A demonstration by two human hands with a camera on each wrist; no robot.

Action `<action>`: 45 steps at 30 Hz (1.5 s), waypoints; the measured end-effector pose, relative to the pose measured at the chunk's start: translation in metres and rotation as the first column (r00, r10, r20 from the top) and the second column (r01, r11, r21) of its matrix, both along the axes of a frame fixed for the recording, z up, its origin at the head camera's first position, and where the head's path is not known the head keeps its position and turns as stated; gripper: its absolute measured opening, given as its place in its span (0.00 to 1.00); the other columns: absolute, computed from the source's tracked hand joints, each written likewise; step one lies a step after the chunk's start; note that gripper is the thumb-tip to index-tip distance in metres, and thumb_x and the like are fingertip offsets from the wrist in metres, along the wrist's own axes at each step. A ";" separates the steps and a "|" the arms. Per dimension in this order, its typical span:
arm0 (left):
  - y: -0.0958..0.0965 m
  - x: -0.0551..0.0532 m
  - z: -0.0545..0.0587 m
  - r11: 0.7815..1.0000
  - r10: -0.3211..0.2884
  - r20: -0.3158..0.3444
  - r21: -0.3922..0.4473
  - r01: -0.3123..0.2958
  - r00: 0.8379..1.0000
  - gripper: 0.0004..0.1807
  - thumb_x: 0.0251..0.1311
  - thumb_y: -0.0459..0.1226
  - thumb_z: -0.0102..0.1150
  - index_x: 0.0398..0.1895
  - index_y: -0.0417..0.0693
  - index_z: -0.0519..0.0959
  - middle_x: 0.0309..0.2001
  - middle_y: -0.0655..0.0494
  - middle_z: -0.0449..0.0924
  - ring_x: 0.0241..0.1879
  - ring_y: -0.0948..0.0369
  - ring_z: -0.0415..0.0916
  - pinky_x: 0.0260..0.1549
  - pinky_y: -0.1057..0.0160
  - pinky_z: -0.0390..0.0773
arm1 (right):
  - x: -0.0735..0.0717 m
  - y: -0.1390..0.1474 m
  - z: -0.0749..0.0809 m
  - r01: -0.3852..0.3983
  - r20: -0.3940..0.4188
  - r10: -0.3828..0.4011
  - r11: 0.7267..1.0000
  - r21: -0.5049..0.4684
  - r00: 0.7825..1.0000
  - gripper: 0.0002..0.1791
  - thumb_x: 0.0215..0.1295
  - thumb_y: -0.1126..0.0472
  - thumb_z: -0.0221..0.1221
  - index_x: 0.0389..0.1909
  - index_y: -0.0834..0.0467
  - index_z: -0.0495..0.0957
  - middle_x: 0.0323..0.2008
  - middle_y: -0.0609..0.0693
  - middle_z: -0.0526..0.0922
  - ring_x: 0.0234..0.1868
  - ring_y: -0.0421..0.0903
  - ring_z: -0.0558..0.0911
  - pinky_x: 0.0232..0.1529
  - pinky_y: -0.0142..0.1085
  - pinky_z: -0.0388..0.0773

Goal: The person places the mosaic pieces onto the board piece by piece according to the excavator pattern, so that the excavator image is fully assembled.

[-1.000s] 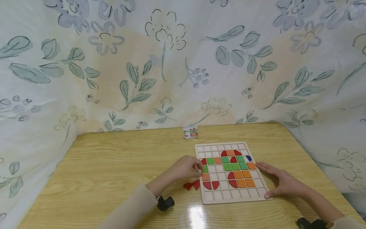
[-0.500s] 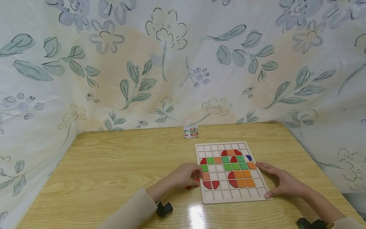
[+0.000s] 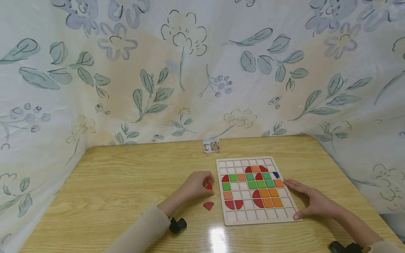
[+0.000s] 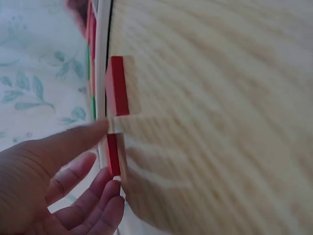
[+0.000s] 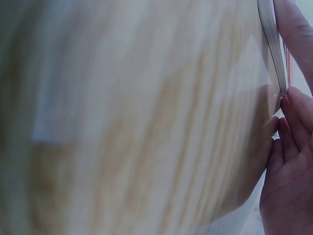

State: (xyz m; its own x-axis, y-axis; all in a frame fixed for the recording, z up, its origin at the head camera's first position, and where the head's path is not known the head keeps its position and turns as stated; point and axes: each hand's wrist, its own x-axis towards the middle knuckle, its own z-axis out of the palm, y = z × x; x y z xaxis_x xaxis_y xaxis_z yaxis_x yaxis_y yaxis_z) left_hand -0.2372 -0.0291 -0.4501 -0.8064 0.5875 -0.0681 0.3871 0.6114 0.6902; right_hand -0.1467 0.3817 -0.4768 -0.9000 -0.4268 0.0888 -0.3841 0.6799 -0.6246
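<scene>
My left hand (image 3: 197, 185) pinches a red quarter-circle tile (image 3: 209, 187) between thumb and fingers, just left of the wooden grid board (image 3: 246, 215). The left wrist view shows this tile (image 4: 113, 154) edge-on, with the thumb at one end and fingertips at the other. A second red quarter-circle tile (image 3: 208, 205) lies on the table below that hand. My right hand (image 3: 316, 202) rests at the board's right side, fingertips at its edge and thumb on the lower right corner. Red, green and orange tiles fill several of the board's cells.
A small pattern card (image 3: 211, 146) stands at the back of the wood-grain table (image 3: 133, 175). In a right-hand cell of the board sits a small dark blue piece (image 3: 276, 175). Floral cloth (image 3: 190, 70) hangs behind the table and along its sides.
My left hand has moved from the board's left edge down to the two red tiles, then back up and left with one pinched. The right hand and board stay put.
</scene>
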 end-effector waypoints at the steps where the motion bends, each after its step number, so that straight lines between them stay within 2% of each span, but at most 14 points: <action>1: 0.000 0.000 0.000 1.000 -0.016 -0.014 0.000 0.016 1.000 0.14 0.46 0.36 0.69 0.37 0.50 0.77 0.33 0.59 0.76 0.33 0.63 0.70 0.35 0.68 0.72 | 0.000 0.000 0.000 0.000 -0.001 0.000 1.000 0.001 1.000 0.55 0.33 0.52 0.75 0.67 0.56 0.59 0.66 0.33 0.55 0.60 0.13 0.44 0.50 0.08 0.41; 5: -0.001 0.000 -0.001 0.996 -0.085 -0.051 -0.015 0.084 0.995 0.16 0.47 0.32 0.67 0.42 0.49 0.78 0.36 0.59 0.77 0.35 0.64 0.71 0.36 0.69 0.73 | 0.001 -0.002 0.002 0.000 0.000 0.000 1.000 -0.001 1.000 0.55 0.34 0.52 0.75 0.67 0.56 0.60 0.67 0.35 0.56 0.60 0.13 0.45 0.50 0.08 0.41; 8: -0.003 0.000 0.000 0.994 -0.105 -0.055 -0.033 0.104 0.993 0.18 0.47 0.32 0.66 0.44 0.49 0.78 0.38 0.59 0.78 0.37 0.64 0.72 0.36 0.70 0.72 | 0.002 -0.002 0.002 0.006 0.006 -0.006 1.000 0.000 1.000 0.55 0.34 0.52 0.74 0.67 0.56 0.59 0.67 0.40 0.58 0.60 0.13 0.45 0.50 0.08 0.41; 12: -0.005 0.002 0.002 0.994 -0.104 -0.057 -0.047 0.101 0.993 0.18 0.47 0.31 0.66 0.44 0.49 0.78 0.39 0.58 0.78 0.38 0.64 0.72 0.38 0.69 0.72 | 0.001 -0.001 0.001 0.024 0.016 -0.025 1.000 0.009 1.000 0.55 0.34 0.51 0.74 0.67 0.56 0.59 0.68 0.51 0.60 0.60 0.12 0.45 0.50 0.08 0.41; 14: -0.006 0.002 0.002 0.994 -0.103 -0.058 -0.048 0.100 0.993 0.18 0.47 0.31 0.66 0.44 0.49 0.78 0.39 0.58 0.79 0.38 0.64 0.72 0.39 0.68 0.73 | 0.001 -0.001 0.001 0.028 0.020 -0.028 1.000 0.006 0.999 0.55 0.34 0.51 0.74 0.67 0.56 0.60 0.67 0.54 0.60 0.60 0.12 0.45 0.50 0.08 0.41; 16: -0.006 0.002 0.003 0.994 -0.102 -0.067 -0.050 0.099 0.992 0.18 0.48 0.30 0.66 0.44 0.48 0.78 0.39 0.58 0.79 0.38 0.64 0.72 0.39 0.68 0.73 | 0.001 -0.001 0.002 0.018 0.014 -0.018 1.000 0.005 1.000 0.55 0.34 0.51 0.74 0.67 0.56 0.59 0.68 0.50 0.60 0.60 0.13 0.45 0.50 0.08 0.41; 20: -0.006 0.002 0.003 0.996 -0.084 -0.064 -0.036 0.082 0.994 0.17 0.47 0.31 0.66 0.43 0.48 0.79 0.36 0.58 0.79 0.36 0.64 0.72 0.37 0.69 0.73 | 0.000 -0.002 0.005 -0.009 -0.007 0.009 1.000 -0.010 1.000 0.54 0.34 0.53 0.74 0.67 0.57 0.60 0.67 0.36 0.56 0.61 0.13 0.45 0.51 0.08 0.41; 23: -0.006 0.002 0.002 0.998 -0.063 -0.044 -0.018 0.062 0.997 0.17 0.46 0.31 0.67 0.42 0.47 0.79 0.35 0.59 0.79 0.34 0.64 0.72 0.35 0.70 0.73 | 0.001 -0.002 0.004 -0.017 -0.013 0.017 1.000 -0.012 1.000 0.54 0.35 0.53 0.74 0.67 0.57 0.60 0.67 0.33 0.55 0.61 0.14 0.45 0.51 0.08 0.41; 27: -0.007 0.003 0.000 0.999 -0.047 -0.038 0.000 0.047 0.998 0.16 0.46 0.32 0.68 0.41 0.48 0.79 0.33 0.60 0.78 0.33 0.65 0.71 0.34 0.70 0.73 | 0.003 -0.002 0.003 0.005 0.001 -0.005 1.000 0.008 1.000 0.54 0.35 0.51 0.74 0.67 0.57 0.60 0.68 0.45 0.59 0.60 0.13 0.45 0.51 0.08 0.41; 30: -0.008 0.004 0.000 0.999 -0.036 -0.048 0.013 0.036 0.998 0.16 0.45 0.32 0.68 0.40 0.47 0.80 0.33 0.60 0.78 0.33 0.65 0.71 0.34 0.70 0.73 | 0.003 -0.003 0.003 0.024 0.004 -0.024 0.999 0.022 1.000 0.54 0.35 0.48 0.74 0.67 0.56 0.61 0.66 0.58 0.62 0.60 0.12 0.45 0.50 0.07 0.42; 32: -0.008 0.004 -0.001 0.999 -0.026 -0.044 0.024 0.027 0.999 0.16 0.44 0.32 0.69 0.39 0.47 0.80 0.32 0.60 0.77 0.32 0.65 0.71 0.33 0.70 0.72 | 0.003 -0.003 0.002 0.023 0.002 -0.023 0.999 0.028 1.000 0.54 0.35 0.48 0.73 0.67 0.56 0.61 0.65 0.63 0.62 0.60 0.12 0.45 0.50 0.07 0.41; 38: -0.007 0.005 -0.001 0.999 -0.017 -0.039 0.047 0.019 0.999 0.16 0.44 0.30 0.68 0.40 0.46 0.79 0.29 0.60 0.76 0.28 0.66 0.69 0.29 0.71 0.72 | 0.002 -0.002 0.002 0.026 0.012 -0.026 0.999 0.024 1.000 0.54 0.35 0.47 0.73 0.67 0.56 0.60 0.65 0.64 0.61 0.60 0.12 0.45 0.50 0.07 0.41; 45: -0.002 0.006 -0.002 0.999 -0.026 -0.051 0.018 0.027 0.998 0.15 0.45 0.31 0.66 0.40 0.46 0.80 0.32 0.60 0.77 0.32 0.64 0.70 0.32 0.70 0.72 | 0.002 -0.001 0.000 0.034 0.008 -0.035 0.999 0.029 0.999 0.54 0.34 0.47 0.73 0.67 0.56 0.60 0.66 0.57 0.62 0.60 0.12 0.45 0.50 0.07 0.42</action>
